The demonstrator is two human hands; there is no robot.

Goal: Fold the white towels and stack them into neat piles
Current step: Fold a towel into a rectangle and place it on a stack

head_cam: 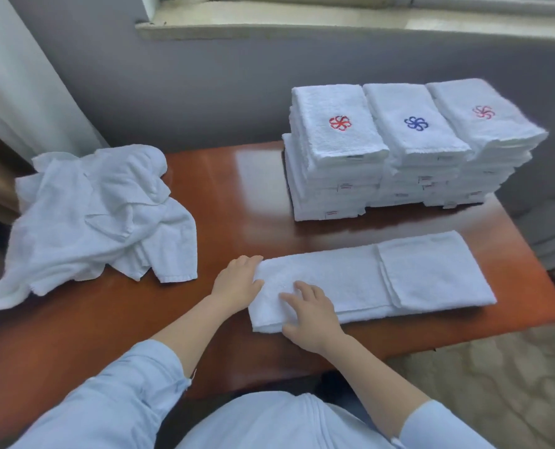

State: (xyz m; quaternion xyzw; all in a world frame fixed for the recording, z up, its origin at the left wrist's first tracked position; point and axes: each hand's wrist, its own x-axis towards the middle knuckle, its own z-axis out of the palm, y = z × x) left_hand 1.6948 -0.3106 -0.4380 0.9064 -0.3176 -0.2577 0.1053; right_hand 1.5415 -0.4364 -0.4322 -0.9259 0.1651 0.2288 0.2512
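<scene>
One wooden table [243, 196] carries all the items. Folded towels: three stacks side by side at 1 o'clock, touching one another. The left stack [337, 147] has a red emblem on top, the middle stack [415, 140] a blue one and the right stack [483, 128] a red one. The number of towels per stack cannot be told. Unfolded towels: one crumpled heap [91, 222] at 9 o'clock, overhanging the table's left edge, number not countable. Towel in work: one long towel [360, 280] lying flat at 4 o'clock, near the front edge, its right end folded back over itself. Hands: two, both at the towel's left end. The left hand [237, 281] grips the end edge, fingers curled around it. The right hand [311, 314] lies on top, fingers spread and straight, pressing the cloth down.
</scene>
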